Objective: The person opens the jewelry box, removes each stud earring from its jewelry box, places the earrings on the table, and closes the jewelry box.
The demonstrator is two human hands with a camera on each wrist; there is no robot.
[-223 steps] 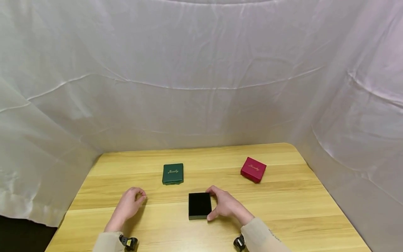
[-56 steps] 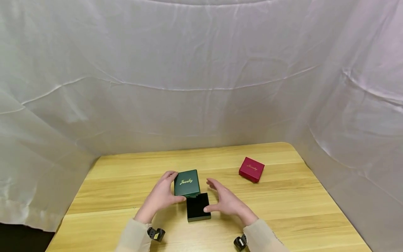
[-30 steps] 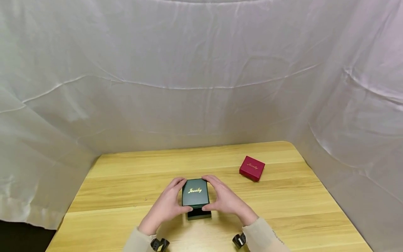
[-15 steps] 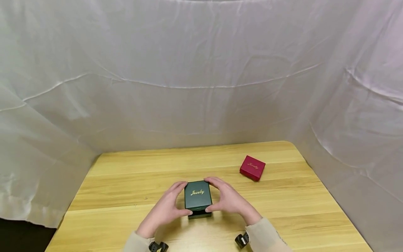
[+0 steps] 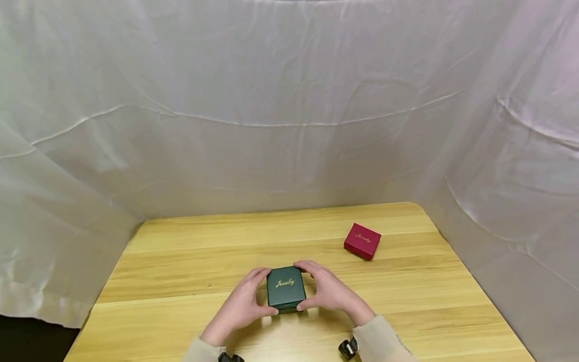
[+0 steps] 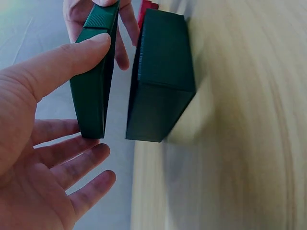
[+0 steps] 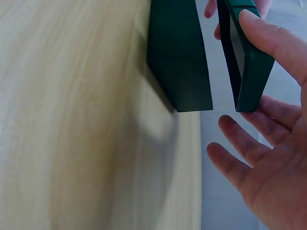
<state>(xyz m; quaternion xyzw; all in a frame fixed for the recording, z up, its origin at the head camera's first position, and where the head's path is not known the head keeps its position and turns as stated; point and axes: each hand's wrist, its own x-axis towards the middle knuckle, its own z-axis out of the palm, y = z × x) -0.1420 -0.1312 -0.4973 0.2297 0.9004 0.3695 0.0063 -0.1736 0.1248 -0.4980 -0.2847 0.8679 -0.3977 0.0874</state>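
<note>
Between both hands is a dark green jewelry box lid (image 5: 286,289) with gold "Jewelry" lettering. My left hand (image 5: 242,301) pinches its left side, thumb at the near edge and fingers at the far one. My right hand (image 5: 329,292) grips the right side the same way. In the left wrist view the box base (image 6: 163,57) stands on the table, with a narrow gap between it and the lid (image 6: 91,91). The right wrist view also has the base (image 7: 177,62) apart from the hollow lid (image 7: 257,72). From the head view the lid hides nearly all of the base.
A red jewelry box (image 5: 363,241) sits farther back on the right of the wooden table (image 5: 181,261). Pale cloth (image 5: 289,151) hangs behind the table and along both sides.
My left hand has brought the lid from the back left to over the base. My right hand has left the base and taken the lid's right side. The lid has since come lower.
</note>
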